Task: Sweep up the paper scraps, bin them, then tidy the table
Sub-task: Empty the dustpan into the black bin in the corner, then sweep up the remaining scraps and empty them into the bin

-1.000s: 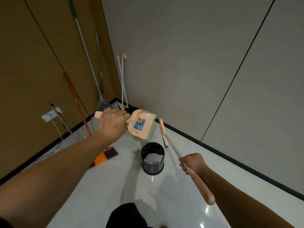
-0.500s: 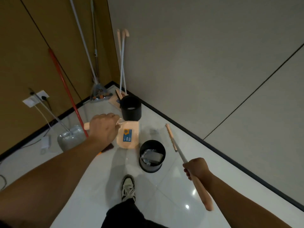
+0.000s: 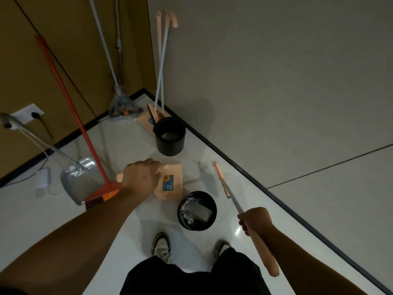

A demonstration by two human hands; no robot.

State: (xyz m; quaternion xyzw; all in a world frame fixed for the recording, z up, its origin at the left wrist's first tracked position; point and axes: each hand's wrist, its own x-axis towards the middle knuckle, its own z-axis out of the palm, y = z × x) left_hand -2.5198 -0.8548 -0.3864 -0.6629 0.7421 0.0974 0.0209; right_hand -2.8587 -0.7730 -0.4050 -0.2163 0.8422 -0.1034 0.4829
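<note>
- Since a second ago the dustpan (image 3: 170,184) has come down from up in the air, so it now hangs low just left of the near bin (image 3: 197,210), which has paper scraps (image 3: 194,211) inside.
- Left hand (image 3: 141,179) has its fingers curled round the dustpan handle.
- Right hand (image 3: 255,220) grips the peach broom (image 3: 232,199) stick, head pointing far, right of the bin.
- Farther off: a second black bin (image 3: 170,137), a red broom (image 3: 70,116), a metal dustpan (image 3: 78,177), all on the white floor (image 3: 53,220).
</note>
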